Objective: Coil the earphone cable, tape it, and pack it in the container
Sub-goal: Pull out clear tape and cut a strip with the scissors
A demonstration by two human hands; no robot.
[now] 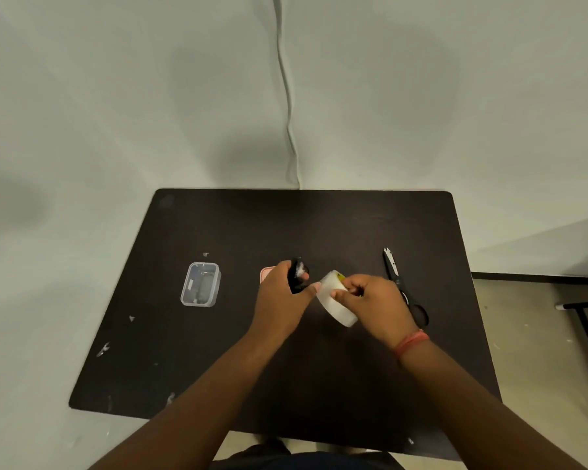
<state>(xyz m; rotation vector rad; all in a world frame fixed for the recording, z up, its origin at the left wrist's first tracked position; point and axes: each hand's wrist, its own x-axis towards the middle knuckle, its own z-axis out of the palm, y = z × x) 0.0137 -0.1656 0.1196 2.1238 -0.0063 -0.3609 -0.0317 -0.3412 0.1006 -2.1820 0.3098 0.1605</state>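
Note:
My left hand (pixel 280 296) grips a coiled black earphone cable (pixel 298 276) above the middle of the dark table (pixel 218 368); a bit of whitish tape shows on the coil. My right hand (pixel 374 301) holds a roll of clear tape (pixel 333 301) right beside the coil, thumb and fingers pinched at the roll's top edge. A small clear plastic container (pixel 201 284) stands open on the table to the left of both hands.
Black scissors (pixel 399 283) lie just right of my right hand, partly hidden by it. A pink lid-like object (pixel 266 274) peeks out behind my left hand. Small tape scraps (pixel 103 349) dot the table's left side. A pale wall rises behind.

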